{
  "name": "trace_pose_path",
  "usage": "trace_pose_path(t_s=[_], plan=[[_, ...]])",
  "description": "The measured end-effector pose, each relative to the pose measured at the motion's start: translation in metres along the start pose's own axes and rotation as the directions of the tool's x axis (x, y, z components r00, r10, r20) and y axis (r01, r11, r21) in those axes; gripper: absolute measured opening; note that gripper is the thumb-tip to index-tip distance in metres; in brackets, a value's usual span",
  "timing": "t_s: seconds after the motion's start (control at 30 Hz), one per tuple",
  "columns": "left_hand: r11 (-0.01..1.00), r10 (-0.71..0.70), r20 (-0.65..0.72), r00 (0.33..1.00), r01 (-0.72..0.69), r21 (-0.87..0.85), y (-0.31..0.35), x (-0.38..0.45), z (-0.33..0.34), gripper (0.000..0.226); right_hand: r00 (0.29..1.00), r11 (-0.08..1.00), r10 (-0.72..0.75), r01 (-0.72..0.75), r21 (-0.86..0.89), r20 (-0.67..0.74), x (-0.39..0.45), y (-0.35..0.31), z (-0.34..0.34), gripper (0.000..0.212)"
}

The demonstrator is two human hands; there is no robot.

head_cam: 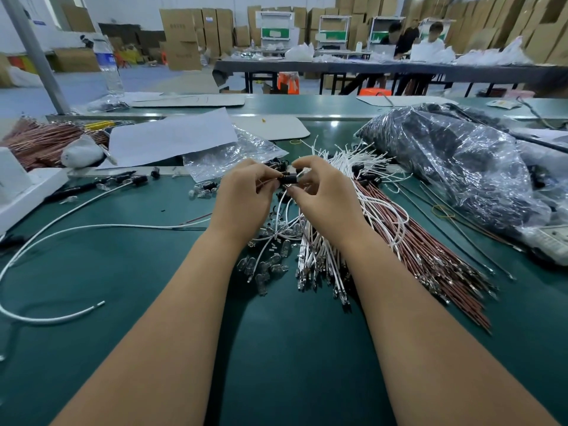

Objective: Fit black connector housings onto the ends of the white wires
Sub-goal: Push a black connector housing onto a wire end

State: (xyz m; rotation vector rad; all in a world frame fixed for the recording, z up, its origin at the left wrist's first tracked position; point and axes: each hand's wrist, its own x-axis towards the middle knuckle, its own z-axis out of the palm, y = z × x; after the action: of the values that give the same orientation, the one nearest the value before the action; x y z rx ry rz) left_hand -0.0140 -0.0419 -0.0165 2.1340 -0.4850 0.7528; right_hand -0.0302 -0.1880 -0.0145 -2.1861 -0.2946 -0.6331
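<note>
Both hands meet at centre frame, just above the middle of the green table (pixel 123 272). Left hand (pixel 246 195) and right hand (pixel 322 195) are pinched from either side on one black connector housing (pixel 288 179), fingertips closed around it. A white wire end seems to run into it on the right, but the joint is hidden by fingers; can't tell how far it is seated.

Under and right of the hands: fanned bundle of white wires (pixel 319 259), metal terminals at the lower ends, bare tips pointing to upper centre. Beside it on the right, touching, a bundle of reddish-brown wires (pixel 430 250) running toward the lower right. Several more black housings sit on wire ends just right of the right hand, around (pixel 356 169).

Below the left hand: scatter of small clear glass bulbs (pixel 267 265). More bulbs left of the hands, near a clear plastic bag (pixel 233 155).

Left of frame: one long white cable (pixel 92 227) loops across the table, well apart from the bundle. Upper left: another reddish wire bundle (pixel 40 142), white paper sheet (pixel 172 136), water bottle (pixel 107 63).

Upper right: large clear bag of dark parts (pixel 455 161), near the wire tips.

Background: people seated at a far table, stacked cardboard boxes behind.
</note>
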Motion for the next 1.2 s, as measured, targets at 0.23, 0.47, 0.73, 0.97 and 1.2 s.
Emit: trace_pose_path(t_s=[0.23, 0.47, 0.73, 0.97, 1.2], plan=[[0.998, -0.065, -0.017, 0.998, 0.065, -0.021, -0.0084, 0.0002, -0.0021, 0.014, 0.981, 0.962, 0.19, -0.18, 0.207, -0.03, 0.0016, -0.0019, -0.0045, 0.02], [1.0, -0.024, -0.015, 1.0, 0.024, -0.018, -0.0073, -0.0016, -0.0016, 0.013, 0.972, 0.941, 0.224, -0.198, 0.276, -0.066, 0.0039, -0.0009, -0.0048, 0.009], [0.998, -0.038, 0.042, 0.998, 0.041, -0.051, -0.0072, -0.004, -0.0001, 0.006, 0.98, 0.949, 0.181, -0.152, 0.275, -0.083, 0.0046, 0.0012, -0.0061, 0.014], [0.997, -0.015, 0.08, 0.997, 0.021, -0.073, -0.0062, -0.0044, 0.0037, 0.005, 0.983, 0.96, 0.154, -0.124, 0.251, -0.104, 0.0053, -0.0004, -0.0058, 0.013], [0.997, -0.023, 0.1, 0.995, 0.03, -0.075, -0.0063, -0.0062, 0.0049, 0.006, 0.987, 0.977, 0.113, -0.089, 0.192, -0.118, 0.0044, 0.0004, -0.0037, 0.012]])
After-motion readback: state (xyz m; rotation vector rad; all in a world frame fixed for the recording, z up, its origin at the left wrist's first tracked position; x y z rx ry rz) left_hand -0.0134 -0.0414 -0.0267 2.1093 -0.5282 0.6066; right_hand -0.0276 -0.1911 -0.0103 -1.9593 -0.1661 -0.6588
